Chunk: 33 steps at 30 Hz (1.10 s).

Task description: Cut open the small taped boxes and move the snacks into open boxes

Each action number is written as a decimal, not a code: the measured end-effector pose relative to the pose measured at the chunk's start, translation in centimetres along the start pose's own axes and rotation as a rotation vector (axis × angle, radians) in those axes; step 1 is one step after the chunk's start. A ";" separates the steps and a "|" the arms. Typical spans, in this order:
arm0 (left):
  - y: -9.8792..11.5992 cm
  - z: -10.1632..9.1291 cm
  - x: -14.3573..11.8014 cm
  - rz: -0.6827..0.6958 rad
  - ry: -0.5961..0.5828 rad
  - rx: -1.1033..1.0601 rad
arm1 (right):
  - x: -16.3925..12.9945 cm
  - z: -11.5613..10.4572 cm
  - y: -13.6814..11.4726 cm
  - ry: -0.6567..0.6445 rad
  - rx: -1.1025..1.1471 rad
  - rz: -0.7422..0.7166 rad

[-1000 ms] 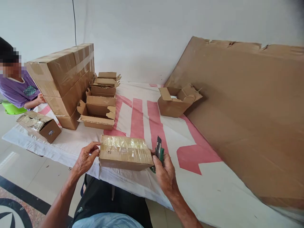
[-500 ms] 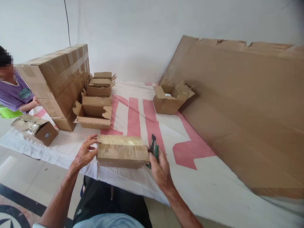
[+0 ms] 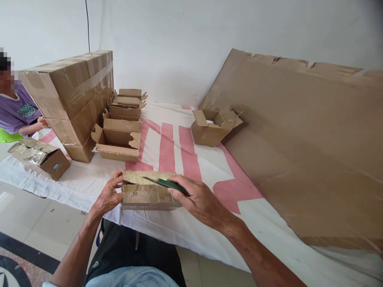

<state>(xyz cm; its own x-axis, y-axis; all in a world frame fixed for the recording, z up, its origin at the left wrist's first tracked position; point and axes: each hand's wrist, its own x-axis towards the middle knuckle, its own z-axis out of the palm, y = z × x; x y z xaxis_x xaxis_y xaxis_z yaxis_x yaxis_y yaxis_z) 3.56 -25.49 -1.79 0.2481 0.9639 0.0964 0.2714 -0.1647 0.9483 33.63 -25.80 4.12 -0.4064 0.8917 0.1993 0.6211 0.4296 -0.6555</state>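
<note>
A taped cardboard box (image 3: 149, 195) lies near the front edge of the cloth-covered table. My left hand (image 3: 110, 193) grips its left end, thumb at the near side and fingers at the far corner. In my right hand (image 3: 194, 195) is a green-handled utility knife (image 3: 170, 183), held above the right half of the box. Its blade points left, over the lid seam. A narrow dark gap shows in that seam near the left end. My right hand hides the box's right end.
Open empty cartons (image 3: 118, 149) stand behind, beside a stack of sealed boxes (image 3: 72, 91). Another taped box (image 3: 56, 165) is at left. An open carton (image 3: 206, 133) holds something white. A large cardboard sheet (image 3: 299, 151) leans at right. A person in a purple shirt (image 3: 18, 109) sits far left.
My right hand has moved from the box's right end to over its top, and the knife has turned from upright to pointing left. A gap now shows in the seam's left part.
</note>
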 end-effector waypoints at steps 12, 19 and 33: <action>-0.4 -0.4 0.2 0.017 -0.019 0.039 | 4.4 -0.6 -3.2 -0.234 -0.430 -0.196; -0.4 -0.6 0.6 0.006 -0.028 0.060 | 6.4 -0.8 -6.3 -0.365 -0.729 -0.189; -1.1 -1.6 2.1 -0.006 0.008 0.170 | 6.6 -5.1 -3.3 -0.444 -0.856 -0.132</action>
<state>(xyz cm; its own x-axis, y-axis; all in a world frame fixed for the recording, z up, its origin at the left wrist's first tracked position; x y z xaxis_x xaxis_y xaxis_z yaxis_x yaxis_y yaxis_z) 2.33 -22.92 -2.16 0.2384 0.9666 0.0937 0.4270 -0.1910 0.8839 32.30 -20.66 11.27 -0.6144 0.7694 -0.1749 0.7582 0.6371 0.1389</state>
